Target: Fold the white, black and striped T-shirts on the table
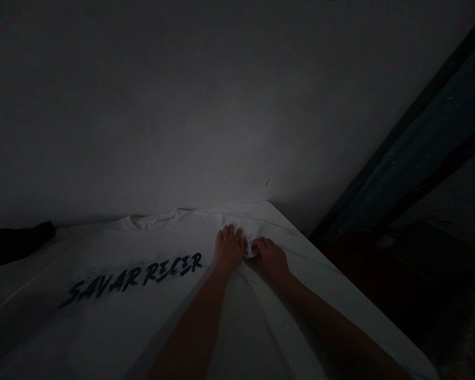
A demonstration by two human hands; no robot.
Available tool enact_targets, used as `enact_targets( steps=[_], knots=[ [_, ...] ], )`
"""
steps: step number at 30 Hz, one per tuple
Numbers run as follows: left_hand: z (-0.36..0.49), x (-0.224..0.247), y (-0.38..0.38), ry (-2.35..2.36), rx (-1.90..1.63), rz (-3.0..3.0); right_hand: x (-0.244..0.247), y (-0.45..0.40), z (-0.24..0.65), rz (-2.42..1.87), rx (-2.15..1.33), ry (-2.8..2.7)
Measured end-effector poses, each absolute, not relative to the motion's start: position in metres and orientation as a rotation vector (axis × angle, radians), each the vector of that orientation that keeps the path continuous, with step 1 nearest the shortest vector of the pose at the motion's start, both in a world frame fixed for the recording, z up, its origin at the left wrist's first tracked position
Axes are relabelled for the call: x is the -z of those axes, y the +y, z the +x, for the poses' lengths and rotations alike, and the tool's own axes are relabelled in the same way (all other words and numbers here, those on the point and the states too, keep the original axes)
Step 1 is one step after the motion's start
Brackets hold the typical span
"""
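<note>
A white T-shirt (162,306) with dark brush-style lettering lies spread out, its collar toward the wall. My left hand (229,248) rests on the shirt near its right shoulder, fingers stretched out and pressing on the fabric. Close beside it, my right hand (271,257) has its fingers curled at the lower edge of the right sleeve (250,229), gripping the cloth there. The sleeve is bunched a little between both hands. Dim light hides the fingertips of my right hand.
The white table (316,258) with bluish veining carries the shirt and ends in an edge on the right. A plain wall (201,105) rises behind it. Dark cloth (19,243) lies at the far left. A dark reddish floor (352,269) shows beyond the table.
</note>
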State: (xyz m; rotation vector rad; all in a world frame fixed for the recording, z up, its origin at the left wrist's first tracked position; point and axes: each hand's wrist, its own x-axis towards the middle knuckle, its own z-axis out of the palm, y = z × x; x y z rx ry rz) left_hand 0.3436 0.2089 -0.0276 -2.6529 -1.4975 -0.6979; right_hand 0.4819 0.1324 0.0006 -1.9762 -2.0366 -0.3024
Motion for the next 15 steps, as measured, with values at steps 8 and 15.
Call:
enact_targets(
  steps=[8, 15],
  knots=[
    [0.344, 0.031, 0.210, -1.501, 0.661, -2.671, -0.006, 0.120, 0.504, -1.872, 0.419, -2.377],
    [0.342, 0.031, 0.210, -1.504, 0.668, -2.705, -0.024, 0.121, 0.513, -2.106, 0.045, -2.192]
  ],
)
